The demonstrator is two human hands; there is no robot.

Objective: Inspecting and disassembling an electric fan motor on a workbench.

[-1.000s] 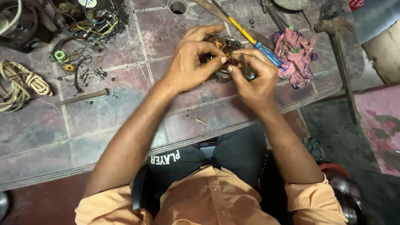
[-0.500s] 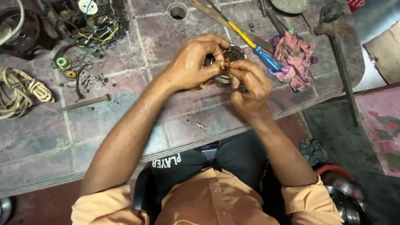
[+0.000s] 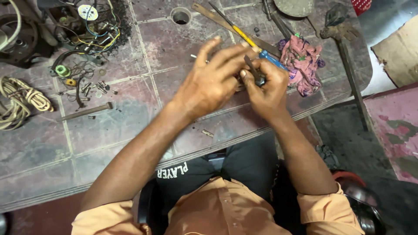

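A rope coil [image 3: 19,102] & loose screws [image 3: 93,87] lay at left on the tiled bench [image 3: 130,126]. Mid-frame, left hand [image 3: 209,85], fingers spread wide, covered a small part; right hand [image 3: 265,89] pinched a dark tool [image 3: 254,69] against it. Work looked unfinished. Pink rag [image 3: 302,65] at right.

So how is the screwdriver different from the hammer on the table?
The screwdriver is thin, with a yellow shaft and a blue handle; the hammer is dark, rusty and thicker. The screwdriver runs partly under the right hand, while the hammer lies apart at the table's right edge, untouched. Both lie flat on the tiled table near the pink rag.
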